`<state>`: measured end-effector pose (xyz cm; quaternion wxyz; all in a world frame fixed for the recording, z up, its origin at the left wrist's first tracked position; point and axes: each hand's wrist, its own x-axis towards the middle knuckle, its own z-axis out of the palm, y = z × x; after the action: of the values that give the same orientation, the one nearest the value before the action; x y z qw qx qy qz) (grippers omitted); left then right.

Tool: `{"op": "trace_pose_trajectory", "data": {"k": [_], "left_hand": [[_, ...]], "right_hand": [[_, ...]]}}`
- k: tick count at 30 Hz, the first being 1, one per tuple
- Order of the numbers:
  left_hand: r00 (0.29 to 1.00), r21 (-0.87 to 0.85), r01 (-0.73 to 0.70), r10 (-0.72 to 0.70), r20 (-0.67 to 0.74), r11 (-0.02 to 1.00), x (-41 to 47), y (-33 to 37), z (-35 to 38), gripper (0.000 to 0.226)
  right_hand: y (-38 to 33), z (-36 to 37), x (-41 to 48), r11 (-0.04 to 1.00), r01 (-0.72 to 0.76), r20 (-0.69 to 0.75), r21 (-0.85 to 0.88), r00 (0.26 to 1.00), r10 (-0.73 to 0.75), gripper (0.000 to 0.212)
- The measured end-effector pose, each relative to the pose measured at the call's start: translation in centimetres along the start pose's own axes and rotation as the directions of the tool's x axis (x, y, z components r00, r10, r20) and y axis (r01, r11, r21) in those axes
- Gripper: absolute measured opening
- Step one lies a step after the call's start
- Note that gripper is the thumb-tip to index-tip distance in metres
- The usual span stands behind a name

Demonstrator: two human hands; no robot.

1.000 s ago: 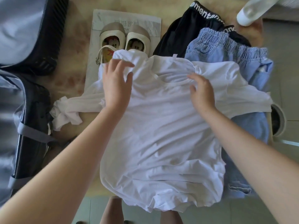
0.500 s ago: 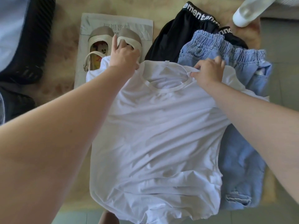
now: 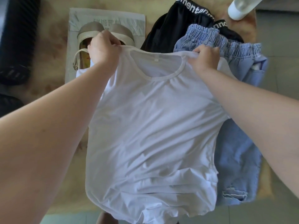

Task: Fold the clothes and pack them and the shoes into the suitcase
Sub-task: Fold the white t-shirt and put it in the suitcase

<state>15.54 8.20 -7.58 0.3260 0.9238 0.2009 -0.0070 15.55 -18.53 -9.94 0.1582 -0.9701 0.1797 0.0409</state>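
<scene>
Pinching the white T-shirt [image 3: 153, 126] at its shoulders, one on each side of the neckline, the left hand [image 3: 103, 46] and right hand [image 3: 204, 58] hold it spread out, front up (folding looks barely begun). No garment shows folded yet: the blue jeans [image 3: 239, 151] lie rumpled under the shirt's right side, and a black garment [image 3: 169, 29] with a lettered waistband sits beyond them. The shoes [image 3: 93, 29] stand side by side on a sheet of paper [image 3: 135, 21], unpacked. At the left edge shows a dark ribbed part of what I take for the suitcase [image 3: 17, 38]; its inside is out of view.
</scene>
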Motion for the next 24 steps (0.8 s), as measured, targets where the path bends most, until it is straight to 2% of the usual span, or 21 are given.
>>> {"op": "trace_pose_trajectory", "data": {"k": [3,5,7,10,12,15,17,20,22,24], "left_hand": [[0.996,0.083,-0.061,0.066,-0.056,0.995,-0.4,0.1,0.5,0.035],[0.985,0.154,-0.143,0.155,-0.073,0.978,-1.5,0.5,0.7,0.042],[0.963,0.149,-0.244,0.258,-0.079,0.958,-4.0,0.4,1.1,0.04],[0.919,-0.008,-0.391,0.391,0.05,0.92,-10.4,-1.4,2.5,0.022],[0.893,-0.083,-0.413,0.421,0.158,0.907,-15.6,-3.1,3.5,0.019],[0.869,-0.113,-0.397,0.413,0.271,0.911,-22.6,-5.3,4.3,0.026],[0.831,-0.08,-0.447,0.446,0.333,0.891,-26.5,-6.6,4.4,0.034],[0.736,-0.038,-0.557,0.514,0.442,0.83,-31.5,-8.3,4.3,0.041],[0.69,-0.006,-0.613,0.539,0.483,0.79,-33.5,-9.0,4.2,0.042],[0.656,0.023,-0.64,0.531,0.536,0.768,-34.5,-9.0,4.3,0.055]], "right_hand": [[1.0,0.3,-1.4,0.995,0.097,-0.034,-0.004,0.995,-0.098,0.04],[2.1,0.1,-3.5,0.981,0.181,-0.135,0.071,0.976,-0.171,0.044],[4.0,-0.1,-6.7,0.962,0.19,-0.234,0.198,0.962,-0.142,0.044],[8.3,0.2,-13.3,0.954,0.011,-0.235,0.299,0.97,0.062,0.041],[11.2,0.2,-17.8,0.941,-0.144,-0.185,0.305,0.961,0.207,0.047],[14.4,-0.2,-24.2,0.831,-0.405,0.04,0.382,0.905,0.423,0.063],[15.8,0.0,-27.6,0.76,-0.531,0.171,0.374,0.845,0.506,0.06],[16.2,0.5,-31.1,0.765,-0.581,0.265,0.279,0.812,0.521,0.043],[16.1,0.0,-32.1,0.739,-0.578,0.263,0.345,0.816,0.515,0.038],[16.4,-1.0,-32.7,0.711,-0.557,0.218,0.429,0.827,0.518,0.043]]}}
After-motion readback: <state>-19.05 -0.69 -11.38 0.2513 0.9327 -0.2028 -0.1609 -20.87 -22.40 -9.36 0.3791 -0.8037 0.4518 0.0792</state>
